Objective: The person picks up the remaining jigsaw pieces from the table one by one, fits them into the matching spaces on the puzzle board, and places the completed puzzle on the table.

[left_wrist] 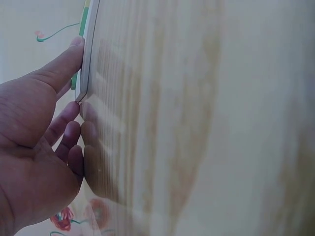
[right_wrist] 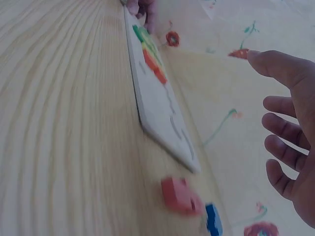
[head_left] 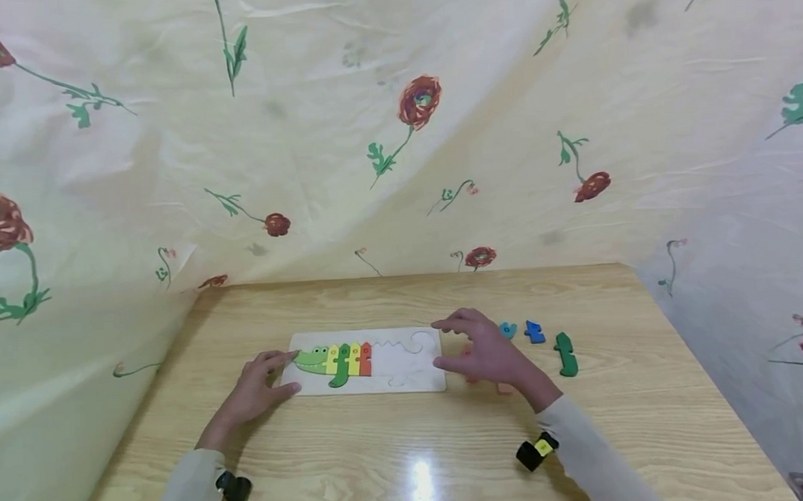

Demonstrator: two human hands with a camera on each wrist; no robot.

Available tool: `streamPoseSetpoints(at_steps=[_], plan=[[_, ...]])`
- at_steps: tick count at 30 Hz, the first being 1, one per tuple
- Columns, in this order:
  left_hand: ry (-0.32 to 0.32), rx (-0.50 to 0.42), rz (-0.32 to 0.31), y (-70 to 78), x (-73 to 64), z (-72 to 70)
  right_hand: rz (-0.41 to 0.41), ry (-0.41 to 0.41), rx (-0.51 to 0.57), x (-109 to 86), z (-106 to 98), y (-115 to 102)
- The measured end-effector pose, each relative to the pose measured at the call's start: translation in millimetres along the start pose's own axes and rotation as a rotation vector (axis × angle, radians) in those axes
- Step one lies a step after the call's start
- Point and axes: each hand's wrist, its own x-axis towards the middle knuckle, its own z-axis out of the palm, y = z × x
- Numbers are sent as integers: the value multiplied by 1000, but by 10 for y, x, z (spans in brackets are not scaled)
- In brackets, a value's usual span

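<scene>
A white puzzle board (head_left: 407,370) lies on the table with a crocodile partly laid in it: a green head (head_left: 310,360), then yellow, green and orange-red pieces (head_left: 365,359). To the right of these, the drawn outline shows bare. My left hand (head_left: 256,388) touches the board's left end, thumb at the near corner and index finger by the snout. In the left wrist view its thumb (left_wrist: 74,51) lies against the board edge, the other fingers on the table. Over the board's right end my right hand (head_left: 483,348) hovers, fingers spread, holding nothing.
Loose pieces lie right of the board: a green one (head_left: 566,354), a blue one (head_left: 534,331), a lighter blue one (head_left: 508,329), and red and pink ones (head_left: 505,388) partly hidden by the right hand. Flowered cloth (head_left: 343,148) hangs behind the wooden table (head_left: 356,447).
</scene>
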Motion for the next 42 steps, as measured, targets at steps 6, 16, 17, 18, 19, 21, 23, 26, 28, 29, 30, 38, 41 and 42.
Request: streamPoseSetpoints(at_steps=[6, 16, 17, 18, 19, 21, 23, 26, 28, 29, 30, 38, 41, 42], plan=[[-2, 6, 11, 12, -12, -13, 32, 43, -65, -191, -114, 153], [-5, 3, 2, -15, -36, -52, 86, 70, -78, -391, -219, 339], [-5, 0, -1, -16, -36, -50, 98, 69, -82, -412, -228, 357], [-6, -1, -4, -19, -35, -49, 108, 67, -87, -430, -236, 375], [-8, -2, -6, -19, -35, -47, 117, 62, -88, -446, -246, 390], [-9, -2, -5, -15, -33, -48, 129, 53, -89, -476, -264, 416], [-8, -6, -4, -9, -28, -48, 131, 48, -91, -506, -281, 441], [-6, -6, 3, -7, -20, -40, 118, 41, -104, -551, -306, 479], [-5, -9, 6, -7, -19, -36, 122, 33, -116, -583, -322, 499], [-4, -9, 6, -7, -18, -34, 130, 26, -123, -597, -331, 503], [-4, -11, 6, -9, -19, -30, 142, 18, -123, -612, -340, 505], [-7, -15, 8, -2, -18, -17, 169, -20, -142, -710, -381, 550], [-6, -14, 9, 3, -6, -9, 180, -39, -155, -742, -390, 575], [-7, -12, 8, 7, -3, -5, 183, -47, -161, -752, -392, 583]])
